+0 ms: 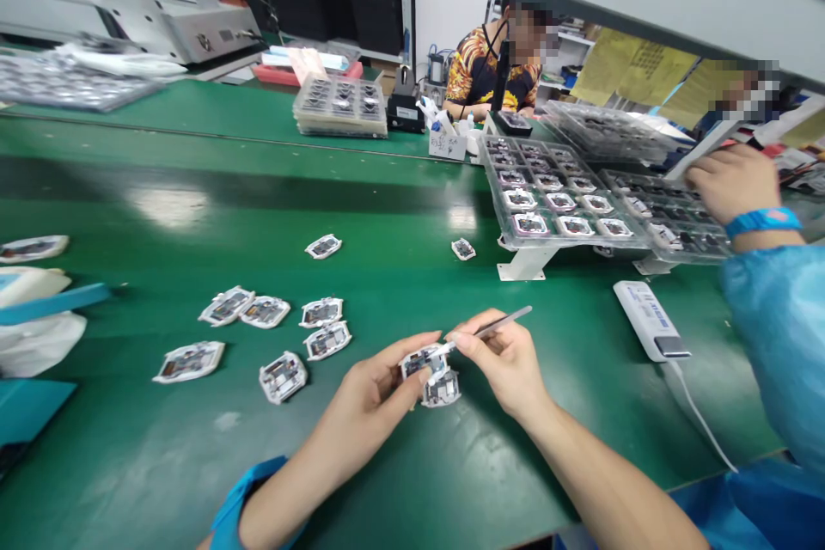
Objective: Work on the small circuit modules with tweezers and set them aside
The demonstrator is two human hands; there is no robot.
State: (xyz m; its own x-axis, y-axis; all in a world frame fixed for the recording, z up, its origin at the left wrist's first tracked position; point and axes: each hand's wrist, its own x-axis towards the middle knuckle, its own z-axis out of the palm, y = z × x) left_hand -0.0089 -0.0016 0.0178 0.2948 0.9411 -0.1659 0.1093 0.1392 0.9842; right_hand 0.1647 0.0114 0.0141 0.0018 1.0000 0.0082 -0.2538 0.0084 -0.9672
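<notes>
Small circuit module (422, 361) pinched in the left hand (370, 412), near the front edge of the green surface (161, 481), with the tip of a metal pick (499, 323), clamped in the right hand (503, 365), at it; second module (442, 390) touching just below. Several loose modules (264, 312) left lying toward the left edge, apparently unfinished; clear trays (493, 189) of seated modules, seemingly done, near the far right corner, beside a co-worker's hand (731, 182).

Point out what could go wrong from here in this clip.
The slim metal tool in the right hand touches the circuit module in the left hand, so a slip could scratch it. The second module right against it could get knocked or snagged. The loose modules lying bare on the green bench could be bumped.
</notes>
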